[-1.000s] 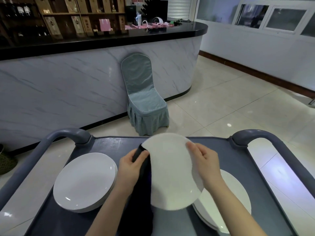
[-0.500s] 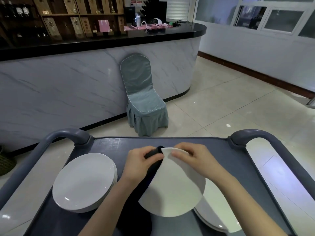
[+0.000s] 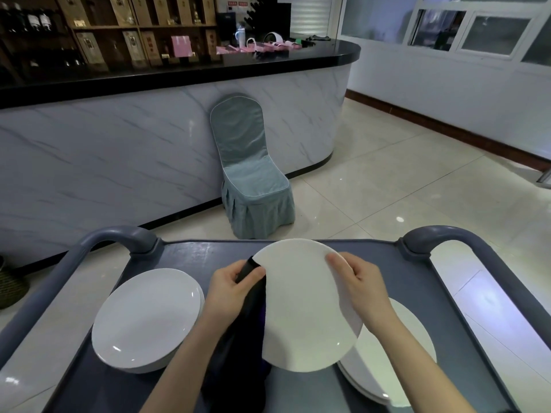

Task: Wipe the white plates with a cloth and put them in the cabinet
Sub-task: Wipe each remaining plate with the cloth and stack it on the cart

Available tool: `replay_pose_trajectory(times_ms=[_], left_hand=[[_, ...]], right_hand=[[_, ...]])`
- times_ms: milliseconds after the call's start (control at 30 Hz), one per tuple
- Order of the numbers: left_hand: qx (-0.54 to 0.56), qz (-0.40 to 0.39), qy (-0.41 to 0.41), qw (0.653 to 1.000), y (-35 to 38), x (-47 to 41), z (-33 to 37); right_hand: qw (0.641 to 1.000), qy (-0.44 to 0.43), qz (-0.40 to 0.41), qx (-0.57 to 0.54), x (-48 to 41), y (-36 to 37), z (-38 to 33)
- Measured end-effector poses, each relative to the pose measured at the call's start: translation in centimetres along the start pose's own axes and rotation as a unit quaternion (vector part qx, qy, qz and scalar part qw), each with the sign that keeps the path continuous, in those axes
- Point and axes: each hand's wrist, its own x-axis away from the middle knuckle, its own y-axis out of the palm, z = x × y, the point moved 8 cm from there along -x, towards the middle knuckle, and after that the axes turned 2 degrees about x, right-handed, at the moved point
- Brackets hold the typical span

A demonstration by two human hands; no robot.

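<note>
1. A person holds one white plate (image 3: 304, 308) up over a gray cart (image 3: 190, 254); the plate is tipped, not flat; it sits between two piles of plates.
2. The left hand (image 3: 232, 289) is closed on a dark cloth (image 3: 247, 332); the thumb and fingers pinch the cloth right at the left edge of the white plate; the rest of the cloth hangs down below the hand.
3. The right hand (image 3: 362, 289) grips the right edge of the same plate; its fingers curl over the rim onto the side we can see; the thumb is hidden.
4. The left pile (image 3: 146, 320) of white plates lies flat on the left part of the cart, a little apart from the held plate; how many plates are in it I cannot tell.
5. The right pile (image 3: 399, 350) lies on the right part of the cart; the held plate and the right arm cover some of it.
6. The cart has a round gray left handle (image 3: 119, 236) and a right handle (image 3: 441, 234) at its far corners.
7. Past the cart, a chair (image 3: 253, 180) in a blue-gray cover stands on a pale tile floor (image 3: 387, 189); its back is against a long counter (image 3: 119, 150) with a white front and a black top.
8. Behind the counter are shelves (image 3: 134, 28) with boxes and bottles.
</note>
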Motion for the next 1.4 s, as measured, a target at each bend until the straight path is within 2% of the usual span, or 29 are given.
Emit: replay_pose_trajectory(times_ms=[133, 200, 367, 433, 567, 667, 733, 800, 900, 967, 1033, 1100, 1167, 1233, 1300, 1400], left_hand=[[-0.093, -0.124, 0.030, 0.987, 2.1, -0.5, 1.1], [-0.109, -0.150, 0.032, 0.982, 2.9, -0.4, 1.0], [0.012, 0.017, 0.002, 1.000, 0.3, 0.6, -0.5], [0.031, 0.042, -0.015, 0.999, -0.2, 0.9, -1.1], [-0.029, -0.035, 0.018, 0.999, 0.3, -0.3, 0.1], [-0.112, -0.128, 0.068, 0.983, 2.4, -0.8, 1.3], [-0.145, -0.153, 0.086, 0.974, 3.5, -0.7, 1.6], [-0.130, -0.102, 0.082, 0.983, 2.8, -0.9, 1.7], [0.006, 0.054, 0.008, 0.999, 0.4, -0.7, 0.0], [0.134, 0.134, -0.072, 0.979, 0.3, 0.4, -1.9], [0.154, 0.179, -0.116, 0.965, 0.3, 1.1, -2.8], [0.148, 0.171, -0.125, 0.966, 0.3, 0.9, -3.1], [0.137, 0.161, -0.121, 0.970, -0.1, 0.5, -2.8], [0.102, 0.148, -0.093, 0.979, -0.8, 0.0, -1.9], [0.049, 0.099, -0.050, 0.993, -0.4, -0.6, -0.6], [-0.067, -0.010, 0.023, 0.997, 1.6, -1.2, 1.8]], right_hand=[[0.986, -0.071, -0.117, 0.099, 0.6, 3.1, -2.2], [0.979, -0.079, -0.135, 0.128, 0.8, 3.7, -2.5], [1.000, 0.001, 0.006, 0.005, 0.4, 0.3, -0.9], [0.999, 0.031, 0.030, -0.022, 0.7, 0.1, -0.1], [0.999, 0.004, -0.041, 0.007, 0.3, 0.9, -0.8], [0.987, -0.046, -0.131, 0.082, 0.3, 3.1, -2.1], [0.981, -0.067, -0.150, 0.103, 0.4, 4.0, -2.4], [0.989, -0.055, -0.115, 0.079, -0.2, 3.0, -2.3], [0.999, 0.026, 0.034, -0.015, -0.8, 0.0, -0.8], [0.975, 0.107, 0.138, -0.140, 0.5, -0.5, 1.0], [0.939, 0.173, 0.175, -0.238, 1.9, 0.5, 2.6], [0.940, 0.194, 0.146, -0.241, 2.3, 1.3, 3.8], [0.963, 0.178, 0.078, -0.186, 1.7, 1.3, 3.7], [0.986, 0.124, 0.021, -0.111, 0.4, 0.5, 2.3], [0.997, 0.059, -0.031, -0.026, -1.0, -0.1, 0.4], [0.984, -0.033, -0.138, 0.111, -1.8, 1.5, -2.0]])
